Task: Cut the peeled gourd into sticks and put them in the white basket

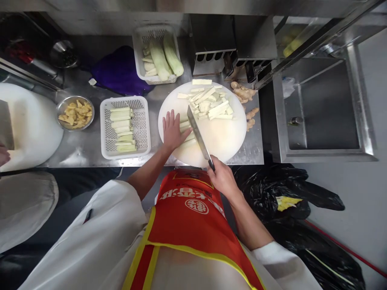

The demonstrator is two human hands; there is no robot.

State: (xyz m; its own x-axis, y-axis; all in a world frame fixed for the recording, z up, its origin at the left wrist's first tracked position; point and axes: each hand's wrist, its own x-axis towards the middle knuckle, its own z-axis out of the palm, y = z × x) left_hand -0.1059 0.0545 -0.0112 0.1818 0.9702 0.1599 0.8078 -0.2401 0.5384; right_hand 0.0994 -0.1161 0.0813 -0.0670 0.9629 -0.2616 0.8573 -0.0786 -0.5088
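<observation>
A round white cutting board (225,137) lies on the steel counter. My left hand (173,131) rests flat, fingers spread, on pale green peeled vegetable strips (186,128) at the board's left side. My right hand (222,177) is closed around the handle of a cleaver (198,135), whose blade lies against the strips beside my left fingers. A pile of cut white sticks (210,104) sits at the far side of the board.
A white basket (105,133) of cut strips sits left of the board, another basket (139,60) with peeled vegetable halves behind. A steel bowl (62,108) of yellow slices, ginger (243,94), a knife rack, a sink (326,108) on the right, black bags below. Another person's sleeve far left.
</observation>
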